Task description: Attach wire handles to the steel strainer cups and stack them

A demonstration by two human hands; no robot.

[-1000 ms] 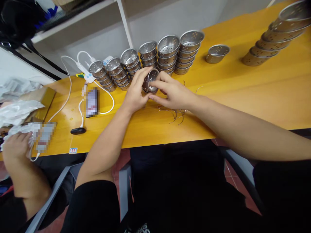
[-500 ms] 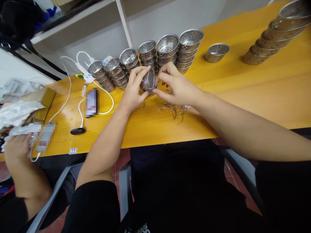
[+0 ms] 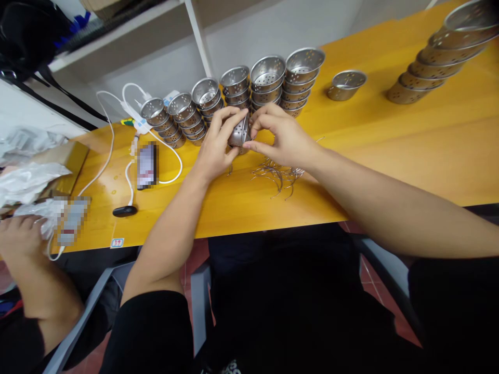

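My left hand (image 3: pixel 219 144) is wrapped around a small perforated metal cup (image 3: pixel 238 134), tilted on its side with its mouth toward the right. The thumb is below and the fingers lie over the top. At the cup's rim, my right hand (image 3: pixel 278 136) closes thumb and fingertips in a pinch, on what looks like a thin wire, mostly hidden by the fingers. Loose curved wires (image 3: pixel 278 179) lie in a heap on the table just below my right hand. Behind both hands stand several stacks of similar cups (image 3: pixel 268 78).
One single cup (image 3: pixel 346 85) and a tall leaning stack (image 3: pixel 436 65) stand to the right on the yellow table (image 3: pixel 390 156). At left are a phone (image 3: pixel 147 166), white cables (image 3: pixel 181 161), a black device (image 3: pixel 125 211) and another person's hand (image 3: pixel 21 236).
The cup in my left hand has turned, so its mouth faces further right and less inside shows. My right fingers stay at its rim. The other person's hand has shifted left.
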